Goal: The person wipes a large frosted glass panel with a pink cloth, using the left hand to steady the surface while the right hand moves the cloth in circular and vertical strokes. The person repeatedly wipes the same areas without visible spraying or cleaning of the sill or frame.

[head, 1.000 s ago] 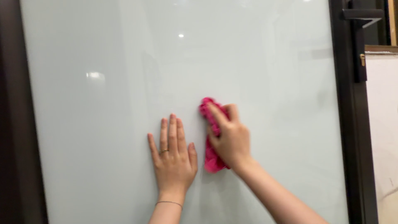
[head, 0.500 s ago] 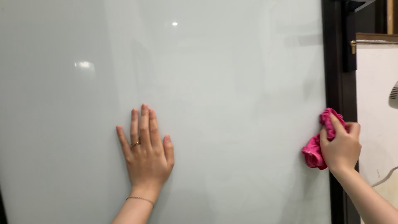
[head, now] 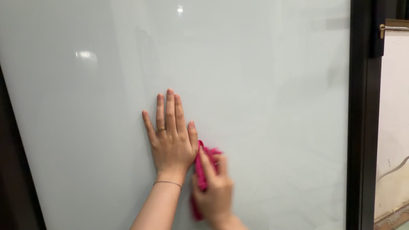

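A large frosted pale-green glass panel fills most of the view. My left hand lies flat on it, fingers together and pointing up, with a ring and a thin wrist bracelet. My right hand, blurred, presses a crumpled pink cloth against the glass just right of and below my left hand, close to its thumb side. Most of the cloth is hidden under my right hand.
A dark frame borders the panel on the right, with a dark edge on the left. Beyond the right frame is a white wall with a brass fitting near the top.
My right hand swept the pink cloth from the middle out to the right frame, then back left and lower, beside my left hand. My left hand stayed flat on the glass.
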